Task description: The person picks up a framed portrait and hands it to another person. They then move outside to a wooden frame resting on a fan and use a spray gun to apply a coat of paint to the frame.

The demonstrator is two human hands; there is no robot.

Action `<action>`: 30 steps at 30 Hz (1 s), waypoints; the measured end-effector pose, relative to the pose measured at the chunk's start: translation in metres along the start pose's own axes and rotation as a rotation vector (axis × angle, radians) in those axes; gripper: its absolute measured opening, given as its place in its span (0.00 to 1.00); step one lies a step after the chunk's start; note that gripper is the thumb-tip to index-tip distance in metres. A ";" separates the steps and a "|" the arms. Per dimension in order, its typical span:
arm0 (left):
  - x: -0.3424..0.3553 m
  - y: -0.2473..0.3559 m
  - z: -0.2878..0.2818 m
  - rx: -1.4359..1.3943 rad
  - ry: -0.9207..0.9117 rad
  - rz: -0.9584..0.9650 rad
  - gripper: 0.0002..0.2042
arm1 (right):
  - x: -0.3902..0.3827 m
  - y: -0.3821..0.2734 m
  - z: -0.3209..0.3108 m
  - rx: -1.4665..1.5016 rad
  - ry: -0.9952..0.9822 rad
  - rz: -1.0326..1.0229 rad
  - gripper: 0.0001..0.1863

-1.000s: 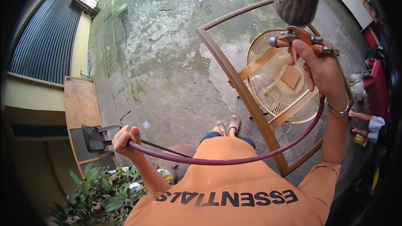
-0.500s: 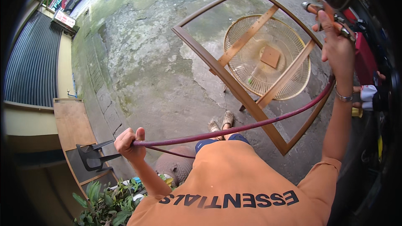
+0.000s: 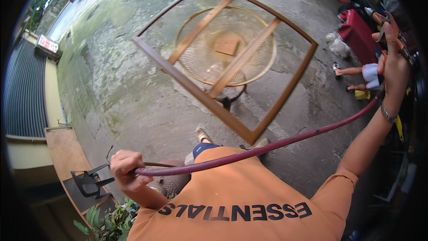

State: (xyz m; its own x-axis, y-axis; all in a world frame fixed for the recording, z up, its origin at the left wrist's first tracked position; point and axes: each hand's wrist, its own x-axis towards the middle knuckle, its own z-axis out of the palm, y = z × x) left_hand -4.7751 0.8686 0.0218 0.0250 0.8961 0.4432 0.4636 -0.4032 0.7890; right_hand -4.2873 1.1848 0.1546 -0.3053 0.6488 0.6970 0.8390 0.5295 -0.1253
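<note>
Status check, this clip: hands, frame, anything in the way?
Left hand closed on maroon hose. Right hand gripping spray gun. Wooden frame ahead, slats crossing fan in view. Hose strung across shirt front.

Spray gun [image 3: 396,24] blurred; cup [image 3: 392,2] partly lost in dark rim.

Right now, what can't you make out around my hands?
In the head view:
- Spray gun: its cup blurs into the dark rim.
- Hose: its gun end hides behind your right hand.
- Left hand: palm turned away.
- Fan guard: wires blurred, partly covered by slats.
</note>
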 end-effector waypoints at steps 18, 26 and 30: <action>0.081 0.121 0.285 -0.364 -0.270 0.177 0.22 | -0.065 0.261 -0.122 0.074 -0.099 0.529 0.21; 0.124 0.090 0.323 -0.534 -0.343 0.254 0.19 | -0.064 0.262 -0.101 0.434 -0.399 0.550 0.24; 0.156 0.073 0.347 -0.566 -0.364 0.251 0.18 | -0.036 0.275 -0.055 0.621 -0.491 0.361 0.19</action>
State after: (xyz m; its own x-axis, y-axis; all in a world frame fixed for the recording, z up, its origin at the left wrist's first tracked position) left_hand -4.4300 1.0439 0.0007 0.4098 0.7292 0.5480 -0.1228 -0.5512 0.8253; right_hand -4.0208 1.2772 0.1333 -0.3477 0.9212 0.1747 0.5679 0.3552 -0.7425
